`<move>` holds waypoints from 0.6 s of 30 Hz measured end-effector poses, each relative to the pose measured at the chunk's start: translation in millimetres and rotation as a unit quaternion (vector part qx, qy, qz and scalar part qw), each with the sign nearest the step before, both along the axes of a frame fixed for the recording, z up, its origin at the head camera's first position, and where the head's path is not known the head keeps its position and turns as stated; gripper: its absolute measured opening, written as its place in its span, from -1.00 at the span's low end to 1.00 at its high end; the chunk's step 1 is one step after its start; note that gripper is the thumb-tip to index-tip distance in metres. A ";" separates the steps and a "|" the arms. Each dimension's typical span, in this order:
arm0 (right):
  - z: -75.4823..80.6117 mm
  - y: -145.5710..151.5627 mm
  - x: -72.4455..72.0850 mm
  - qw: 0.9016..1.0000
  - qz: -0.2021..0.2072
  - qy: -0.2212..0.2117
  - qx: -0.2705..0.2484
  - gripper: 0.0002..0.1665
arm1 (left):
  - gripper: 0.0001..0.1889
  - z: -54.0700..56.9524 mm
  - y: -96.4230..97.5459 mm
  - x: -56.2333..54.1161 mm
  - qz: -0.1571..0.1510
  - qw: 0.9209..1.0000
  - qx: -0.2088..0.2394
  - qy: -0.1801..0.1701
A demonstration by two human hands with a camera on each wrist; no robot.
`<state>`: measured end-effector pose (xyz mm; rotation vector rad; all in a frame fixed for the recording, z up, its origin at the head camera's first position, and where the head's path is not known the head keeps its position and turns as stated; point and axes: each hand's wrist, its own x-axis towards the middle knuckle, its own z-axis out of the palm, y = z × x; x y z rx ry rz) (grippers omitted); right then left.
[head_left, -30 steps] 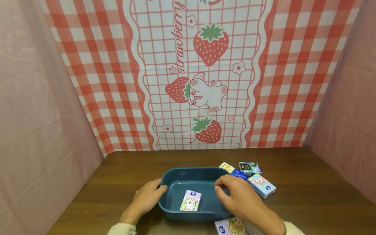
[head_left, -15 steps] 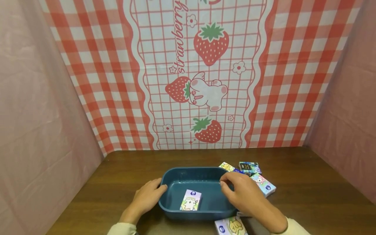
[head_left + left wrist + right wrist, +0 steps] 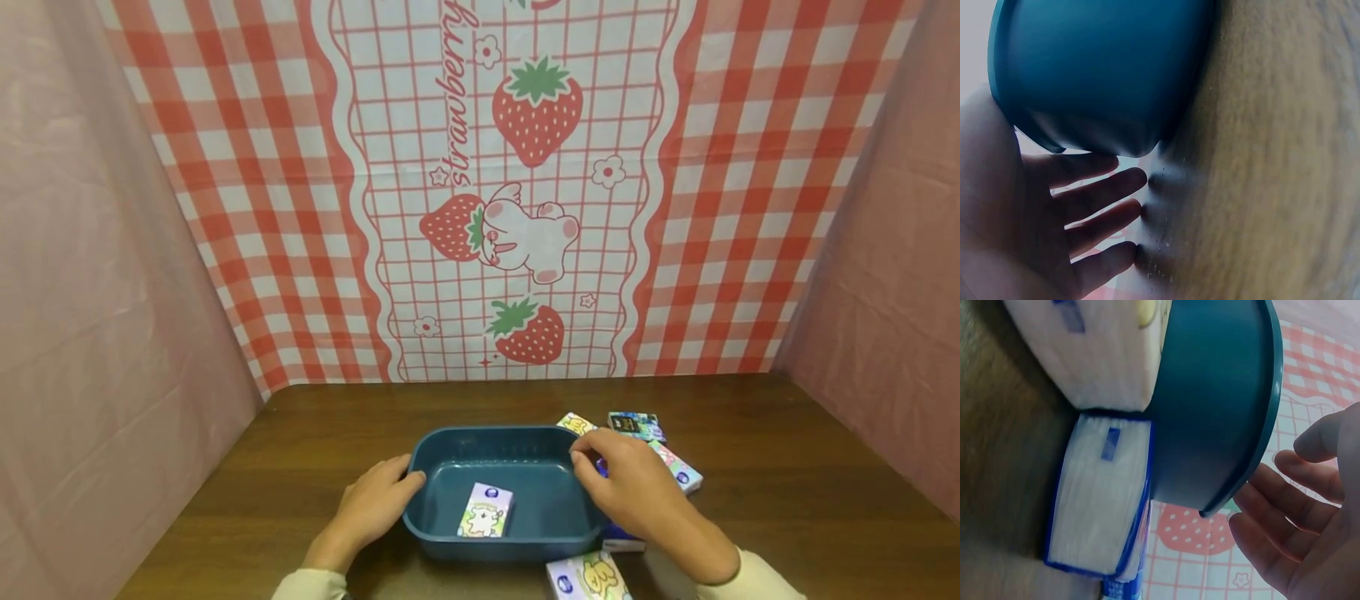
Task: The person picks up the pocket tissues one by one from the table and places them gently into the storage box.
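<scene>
The far cloth (image 3: 517,217) reads "strawberry"; the label (image 3: 492,492) on the lilac pack (image 3: 483,518) in the blue tub (image 3: 491,550) is too small to read. My left hand (image 3: 377,500), spread, touches the tub's left end; my right hand (image 3: 628,485), loosely curved, empty, is by its right rim.

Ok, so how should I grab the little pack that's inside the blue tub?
I'd come straight down from above and pinch the little pack by its two long sides. It lies picture side up, with bare floor of the blue tub along both of those sides. Its near end is partly hidden behind the tub's near wall, so that end is probably harder to grab.
</scene>
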<state>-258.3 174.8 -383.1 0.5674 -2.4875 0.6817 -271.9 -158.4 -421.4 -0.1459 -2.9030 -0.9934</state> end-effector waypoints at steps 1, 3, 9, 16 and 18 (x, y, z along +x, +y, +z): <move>0.0 0.8 -0.3 1.000 0.000 0.003 -0.002 -0.93 | -0.55 -0.1 -0.2 0.0 0.000 1.000 -0.001 0.000; 0.4 2.4 -0.6 1.000 -0.002 0.006 -0.005 -0.93 | -0.55 -0.2 -0.3 0.0 0.001 1.000 -0.002 0.000; 1.0 9.1 -2.5 1.000 -0.007 0.013 -0.007 -0.97 | -0.54 -0.4 0.4 0.1 0.000 1.000 -0.002 0.001; -1.2 16.1 -8.3 1.000 -0.021 0.007 -0.013 -0.96 | -0.55 -0.9 0.5 -0.5 0.004 1.000 -0.001 0.004; -1.8 17.8 -9.3 1.000 -0.024 0.002 -0.017 -0.95 | -0.56 -1.2 0.5 -0.7 0.004 1.000 -0.001 0.004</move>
